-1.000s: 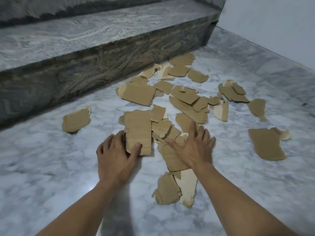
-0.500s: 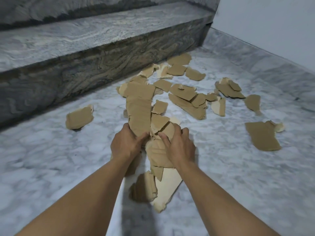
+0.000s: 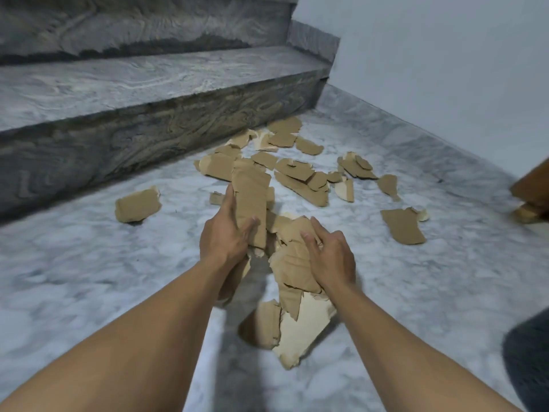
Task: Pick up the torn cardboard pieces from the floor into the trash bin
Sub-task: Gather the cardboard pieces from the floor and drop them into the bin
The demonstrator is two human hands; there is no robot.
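Raised off the floor [image 3: 89,278] since the earlier frame: long cardboard strip [image 3: 252,197], clamped by fingers of the left hand [image 3: 225,236]; torn bundle [image 3: 294,263] gripped by the right hand [image 3: 329,257]. Gathering step judged underway. Scattered pieces [image 3: 300,173] are left mid-frame. A carry to the trash bin is called for next; bin not identified.

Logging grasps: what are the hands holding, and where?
Left hand grips a long cardboard strip at its near end; right hand clutches torn pieces along their right side.

You can read no text here, no print, label or number on the torn cardboard pieces [image 3: 300,173], none on the marble floor [image 3: 74,263], step [image 3: 118,84] or wall [image 3: 445,69]
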